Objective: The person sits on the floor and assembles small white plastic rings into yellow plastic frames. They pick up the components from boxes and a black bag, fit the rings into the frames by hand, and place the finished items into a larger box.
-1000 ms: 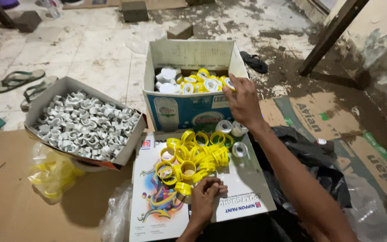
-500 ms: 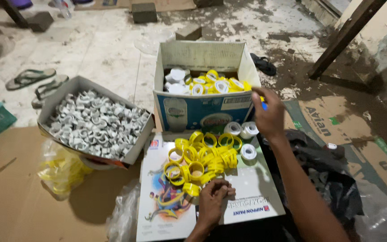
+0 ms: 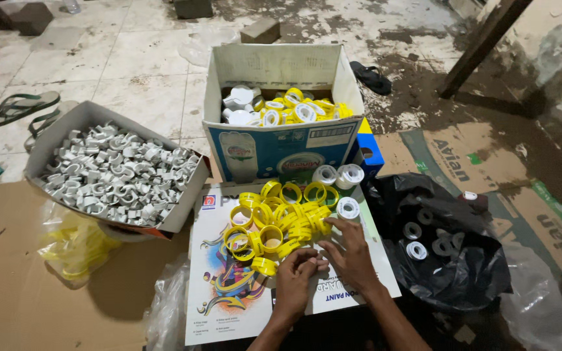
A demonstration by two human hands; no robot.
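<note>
A heap of yellow plastic rings [image 3: 280, 221] lies on a printed board [image 3: 229, 292] in front of me. My left hand [image 3: 297, 279] rests at the heap's near edge, fingers curled around something small that I cannot make out. My right hand [image 3: 349, 250] lies beside it with fingers spread, its tips touching the rings at the heap's right side. A few white tape rolls [image 3: 339, 175] stand just beyond the heap. An open cardboard box [image 3: 281, 146] behind them holds assembled yellow-and-white rolls [image 3: 294, 110].
A second box [image 3: 60, 140] at the left is full of grey-white plastic pieces [image 3: 118, 179]. A yellow plastic bag [image 3: 76, 250] lies beneath it. A black bag [image 3: 450, 253] with white rolls sits at the right. Sandals [image 3: 21, 107] and bricks lie on the tiled floor.
My right hand has come back from the open box down to the yellow heap, beside my left hand. The view has shifted slightly.
</note>
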